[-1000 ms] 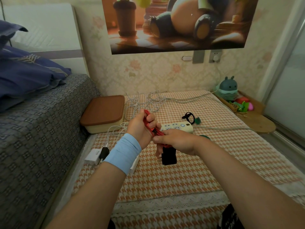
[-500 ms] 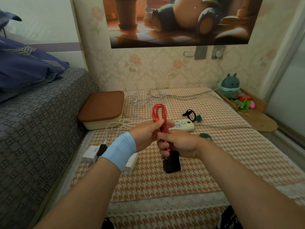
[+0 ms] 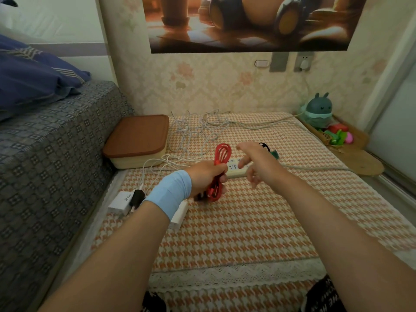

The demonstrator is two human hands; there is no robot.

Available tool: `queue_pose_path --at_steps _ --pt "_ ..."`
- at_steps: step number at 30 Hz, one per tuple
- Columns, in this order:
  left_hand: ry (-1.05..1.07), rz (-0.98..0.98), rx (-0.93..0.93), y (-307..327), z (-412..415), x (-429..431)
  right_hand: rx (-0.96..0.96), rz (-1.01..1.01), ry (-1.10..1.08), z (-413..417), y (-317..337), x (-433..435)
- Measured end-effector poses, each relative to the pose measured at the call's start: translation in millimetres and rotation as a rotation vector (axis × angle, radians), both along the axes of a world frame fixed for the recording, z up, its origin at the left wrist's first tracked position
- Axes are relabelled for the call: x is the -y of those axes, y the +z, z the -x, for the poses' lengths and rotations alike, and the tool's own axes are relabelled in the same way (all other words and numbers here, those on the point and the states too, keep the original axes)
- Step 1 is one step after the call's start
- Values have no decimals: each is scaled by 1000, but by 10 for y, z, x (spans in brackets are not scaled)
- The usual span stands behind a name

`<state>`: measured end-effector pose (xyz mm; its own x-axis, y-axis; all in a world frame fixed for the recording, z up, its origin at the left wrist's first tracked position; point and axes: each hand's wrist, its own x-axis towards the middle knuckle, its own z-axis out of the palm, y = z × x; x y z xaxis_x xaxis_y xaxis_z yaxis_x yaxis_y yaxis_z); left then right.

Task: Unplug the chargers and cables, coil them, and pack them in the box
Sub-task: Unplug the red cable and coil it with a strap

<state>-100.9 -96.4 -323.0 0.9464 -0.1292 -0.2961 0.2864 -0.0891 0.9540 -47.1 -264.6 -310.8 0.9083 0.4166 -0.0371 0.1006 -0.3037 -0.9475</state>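
My left hand [image 3: 206, 176], with a light blue wristband, grips a coiled red cable [image 3: 221, 155] around its middle; a loop sticks up above the fist and its black charger plug peeks out below. My right hand [image 3: 256, 162] hovers just right of the coil, fingers spread, holding nothing. A cream box with a closed brown lid [image 3: 137, 137] sits at the far left of the mat. White chargers [image 3: 121, 200] and a black plug [image 3: 137, 197] lie by my left wrist. A white power strip [image 3: 236, 168] lies behind my hands. Tangled white cables [image 3: 198, 129] lie near the wall.
A grey patterned bed [image 3: 45, 154] rises along the left side. Small black and green items [image 3: 269, 149] lie behind my right hand. A grey cord [image 3: 315, 168] runs right from the power strip. Toys [image 3: 319, 113] sit in the far right corner.
My right hand has let go of the red cable and charger and opened, moving up and right. My left hand now holds the coil alone, slightly lower and to the left.
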Motion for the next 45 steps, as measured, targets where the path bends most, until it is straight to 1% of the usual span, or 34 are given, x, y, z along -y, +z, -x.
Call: queue_pose_path --at_steps 2,4,6,8,12,13,15,17,19,21,22,23,25,28,29,30,31,32,33,35,37,40,43,45 --pt "-105 8 -16 9 -37 92 146 5 24 25 46 -51" --pt "-196 -2 -26 28 -61 161 291 106 28 15 39 -69" --pt "-245 0 -51 42 -77 198 346 177 15 -46 4 -47" --pt "-245 42 -68 45 -97 200 308 181 4 -126 -22 14" --pt "-228 202 -82 69 -133 231 230 106 -46 -233 -38 150" --pt "-228 192 -81 77 -142 253 239 105 -54 -247 -44 169" --pt "-228 102 -72 85 -172 305 272 128 -40 -267 -51 201" --pt "-230 20 -61 87 -206 353 253 92 4 -282 -55 241" --pt "-199 15 -61 70 -257 398 180 4 8 -331 -46 340" --pt "-114 62 -66 42 -301 434 168 7 -50 -430 -48 511" --pt "-68 35 -41 20 -323 441 189 54 -96 -493 -80 620" --pt "-29 -44 4 -5 -350 441 225 136 -142 -553 -134 731" --pt "0 -264 90 -48 -391 443 289 327 -199 -656 -296 924" --pt "42 -580 178 -136 -463 425 295 518 -194 -743 -541 1066" --pt "59 -643 201 -163 -477 415 293 571 -178 -752 -580 1076" --pt "65 -660 213 -177 -480 413 300 625 -154 -762 -607 1074" --pt "64 -632 213 -189 -482 408 317 686 -117 -775 -626 1061" --pt "66 -556 208 -193 -477 407 341 753 -73 -792 -645 1042" --pt "77 -436 191 -187 -462 406 358 818 -33 -804 -656 1013" --pt "113 -131 135 -173 -419 385 349 891 -12 -811 -662 947" --pt "164 131 87 -184 -397 328 326 886 -33 -789 -641 863" --pt "239 369 38 -218 -369 234 335 685 -57 -714 -559 686" --pt "295 487 50 -231 -341 139 325 507 -10 -535 -370 473" --pt "313 525 60 -221 -313 81 246 364 64 -390 -249 371"
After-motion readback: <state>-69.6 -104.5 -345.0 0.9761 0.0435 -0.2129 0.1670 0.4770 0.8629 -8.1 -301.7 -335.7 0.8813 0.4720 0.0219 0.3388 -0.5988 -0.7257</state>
